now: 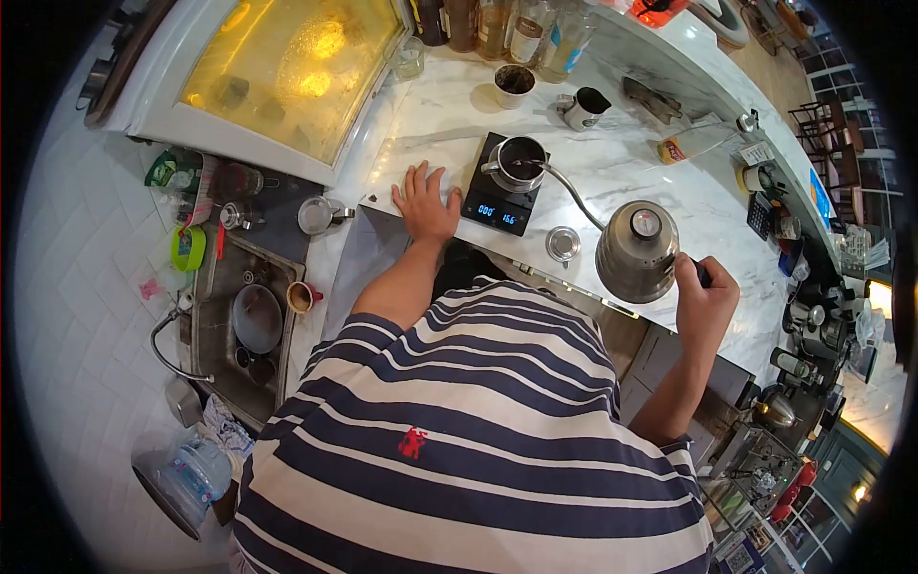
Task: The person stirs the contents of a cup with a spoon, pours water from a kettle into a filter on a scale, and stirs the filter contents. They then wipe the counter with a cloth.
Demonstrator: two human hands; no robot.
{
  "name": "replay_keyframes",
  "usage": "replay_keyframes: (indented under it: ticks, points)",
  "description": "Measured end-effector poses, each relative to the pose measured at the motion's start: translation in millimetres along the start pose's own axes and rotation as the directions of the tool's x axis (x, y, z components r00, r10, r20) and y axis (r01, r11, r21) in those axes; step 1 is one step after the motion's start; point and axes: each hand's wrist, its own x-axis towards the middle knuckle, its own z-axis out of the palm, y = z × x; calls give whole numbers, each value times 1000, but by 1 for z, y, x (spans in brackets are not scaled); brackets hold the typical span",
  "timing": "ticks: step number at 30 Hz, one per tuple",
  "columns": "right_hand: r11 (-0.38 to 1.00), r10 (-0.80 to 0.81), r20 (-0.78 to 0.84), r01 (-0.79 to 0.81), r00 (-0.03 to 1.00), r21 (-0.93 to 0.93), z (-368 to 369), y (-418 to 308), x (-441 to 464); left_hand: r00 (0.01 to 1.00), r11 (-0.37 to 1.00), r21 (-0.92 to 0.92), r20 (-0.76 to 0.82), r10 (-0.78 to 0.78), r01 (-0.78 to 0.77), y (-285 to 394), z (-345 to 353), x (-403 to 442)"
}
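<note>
With fingers wrapped round its handle, my right hand (pixel 706 287) holds a steel gooseneck kettle (pixel 626 256). The kettle's thin spout (pixel 579 199) reaches left, its tip over a metal cup with dark contents (pixel 519 165). That cup stands on a black digital scale (pixel 495 212) with lit blue digits. My left hand (pixel 426 203) lies flat on the marble counter (pixel 406 134), fingers spread, just left of the scale. A small round metal piece (pixel 562 244) sits between scale and kettle. Whether water flows from the spout is too small to tell.
Behind the scale stand a paper cup (pixel 514 86), a metal pitcher (pixel 585 107) and several bottles (pixel 526 33). At left are a glass-fronted case (pixel 287 72), a glass cup (pixel 316 215) and a sink (pixel 215 335) holding a pan (pixel 257 318). Dishes crowd the right.
</note>
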Motion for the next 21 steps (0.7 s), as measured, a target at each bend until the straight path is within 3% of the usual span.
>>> replay_keyframes:
  ticks: [21]
  points:
    - [1000, 17, -4, -17, 1000, -10, 10, 1, 1, 999, 1000, -21, -27, 16, -17, 0, -1, 0]
